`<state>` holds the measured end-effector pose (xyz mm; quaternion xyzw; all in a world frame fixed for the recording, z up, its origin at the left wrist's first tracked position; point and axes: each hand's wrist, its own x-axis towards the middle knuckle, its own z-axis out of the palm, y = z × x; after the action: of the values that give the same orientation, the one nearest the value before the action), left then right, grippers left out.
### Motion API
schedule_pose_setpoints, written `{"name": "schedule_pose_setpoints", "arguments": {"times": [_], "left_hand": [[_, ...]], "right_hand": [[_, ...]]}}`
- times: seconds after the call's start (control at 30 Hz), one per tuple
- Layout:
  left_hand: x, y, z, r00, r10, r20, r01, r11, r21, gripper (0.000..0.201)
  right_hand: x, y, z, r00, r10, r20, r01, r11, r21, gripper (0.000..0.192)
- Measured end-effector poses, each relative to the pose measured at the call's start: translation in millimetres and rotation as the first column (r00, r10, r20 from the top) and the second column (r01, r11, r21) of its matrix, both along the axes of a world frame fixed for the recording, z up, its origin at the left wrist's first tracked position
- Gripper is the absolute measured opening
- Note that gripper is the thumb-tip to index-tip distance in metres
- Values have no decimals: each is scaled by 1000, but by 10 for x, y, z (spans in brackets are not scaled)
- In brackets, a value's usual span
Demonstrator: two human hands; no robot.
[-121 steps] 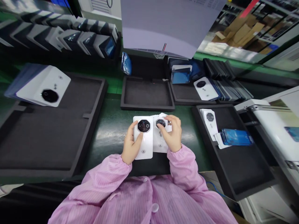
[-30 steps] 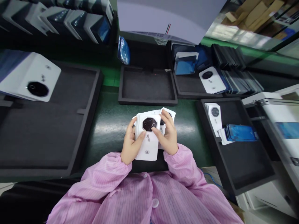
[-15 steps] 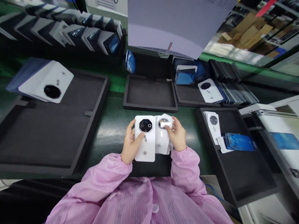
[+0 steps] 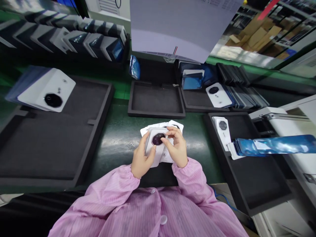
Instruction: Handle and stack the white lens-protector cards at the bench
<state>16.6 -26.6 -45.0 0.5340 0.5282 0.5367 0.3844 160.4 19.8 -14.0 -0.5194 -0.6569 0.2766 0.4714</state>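
A white phone back cover with a dark octagonal camera window is raised in front of me, tilted. My left hand grips its left edge, thumb on the face and fingers behind. At its upper right, my right hand pinches the edge beside the camera window, thumb and fingers bent around it. More white back covers lie fanned out underneath on the green bench, partly hidden by my hands and the raised cover.
A big black foam tray at left bears a row of white covers. Ahead sits a smaller black tray. The right tray holds white covers and glossy blue pieces. A hanging sheet blocks the upper middle.
The front cover has tilted and lost its flat-on view. My right hand has moved left from the other covers onto its edge. At right, the blue shape now stretches beyond the tray.
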Motion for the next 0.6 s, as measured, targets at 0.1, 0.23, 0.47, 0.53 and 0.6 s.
{"name": "schedule_pose_setpoints", "arguments": {"times": [0.1,0.23,0.47,0.53,0.6], "left_hand": [[-3,9,16,999,-9,35,11,999,-34,57],[-16,52,61,967,-31,254,67,988,-135,60],[-66,122,125,919,14,395,72,977,-201,63],[-73,124,136,917,7,399,78,978,-195,64],[-77,124,149,918,6,396,78,978,-196,63]], "right_hand": [[10,-10,-4,997,-23,73,18,997,73,6],[-19,-50,3,965,-21,263,-84,922,378,8],[-61,-98,-79,911,271,310,-396,784,478,20],[-55,-106,-110,915,294,276,-398,772,496,24],[-47,-110,-132,915,308,262,-402,765,503,29]]}}
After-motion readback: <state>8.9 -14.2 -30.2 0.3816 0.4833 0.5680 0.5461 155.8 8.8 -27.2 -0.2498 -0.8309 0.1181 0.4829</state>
